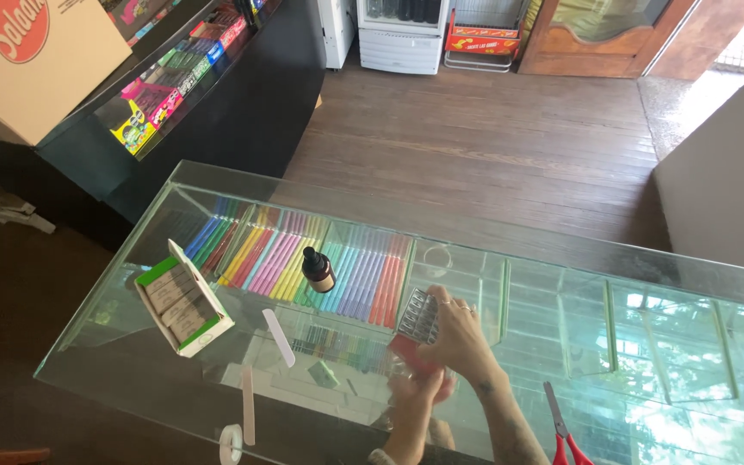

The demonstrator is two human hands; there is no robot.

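Observation:
My right hand [456, 331] holds a silvery blister-like pack [418, 316] by its right edge, above the glass counter top [561, 284]. My left hand [419, 387] is just below it, blurred, with something red [406, 353] at its fingers; the grip is not clear. A small brown dropper bottle [318, 269] with a black cap stands upright on the glass to the left of my hands. Further left an open green-and-white carton [184, 298] of small boxes lies tilted.
Red-handled scissors [561, 426] lie at the front right. Two pale nail files [278, 337] and a tape roll [231, 443] lie front left. Coloured pens [303, 258] fill trays under the glass. A dark display counter [174, 86] stands far left; wooden floor beyond.

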